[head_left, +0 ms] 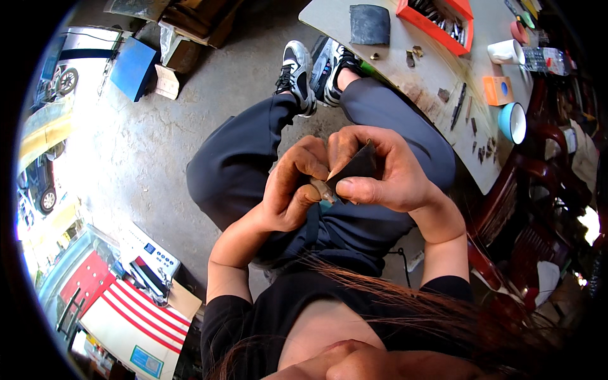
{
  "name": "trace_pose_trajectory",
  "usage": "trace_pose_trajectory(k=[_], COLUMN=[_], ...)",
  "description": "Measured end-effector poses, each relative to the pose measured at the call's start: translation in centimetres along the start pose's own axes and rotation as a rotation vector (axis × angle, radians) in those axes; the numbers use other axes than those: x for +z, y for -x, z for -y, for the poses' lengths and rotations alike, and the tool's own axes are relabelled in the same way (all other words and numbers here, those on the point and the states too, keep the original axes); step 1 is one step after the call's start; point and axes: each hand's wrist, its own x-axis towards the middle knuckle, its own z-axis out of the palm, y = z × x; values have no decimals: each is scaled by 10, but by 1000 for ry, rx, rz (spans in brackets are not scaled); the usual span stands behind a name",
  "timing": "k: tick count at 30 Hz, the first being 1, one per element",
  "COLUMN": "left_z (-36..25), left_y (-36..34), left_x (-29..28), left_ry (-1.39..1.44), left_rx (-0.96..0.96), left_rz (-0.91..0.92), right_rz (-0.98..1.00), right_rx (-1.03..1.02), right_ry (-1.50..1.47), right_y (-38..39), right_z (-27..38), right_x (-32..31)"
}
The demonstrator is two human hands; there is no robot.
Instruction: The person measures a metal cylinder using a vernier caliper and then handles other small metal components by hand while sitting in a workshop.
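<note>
Above my lap, both hands are close together with their fingers bent inward. My left hand (292, 185) pinches a small, pale brownish piece (323, 190) that looks like carved stone, between thumb and fingers. In my right hand (391, 170) is a folded black piece of sandpaper (358, 166), gripped by the thumb and fingers, with its lower tip against or very close to the small piece. My fingertips look stained brown. Fingers cover part of the small piece, so its full shape is hidden.
A pale worktable (430, 82) stands ahead right, bearing a dark sheet (370, 25), a red box (469, 31) of metal bits, a white cup (505, 52), an orange box (498, 90) and a teal cup (512, 123). Dark wooden chairs (500, 209) are at right; a blue panel (134, 68) is far left.
</note>
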Motion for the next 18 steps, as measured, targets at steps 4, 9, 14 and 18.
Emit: trace_pose_trajectory(k=[4,9,14,18], left_z=[0,-2,-6,-4], left_y=[0,2,1,1], left_x=[0,-1,-3,2], left_ry=[-3,-33,17,-43], left_rx=[0,-54,-95,-93], left_rz=[-3,-9,15,-24], right_rz=[-9,-7,18,2], right_rx=[2,34,43,54], right_ry=[9,-6,6,14], right_y=[0,0,2,1], right_z=[-1,-1,2,0], right_x=[0,-1,0,-3])
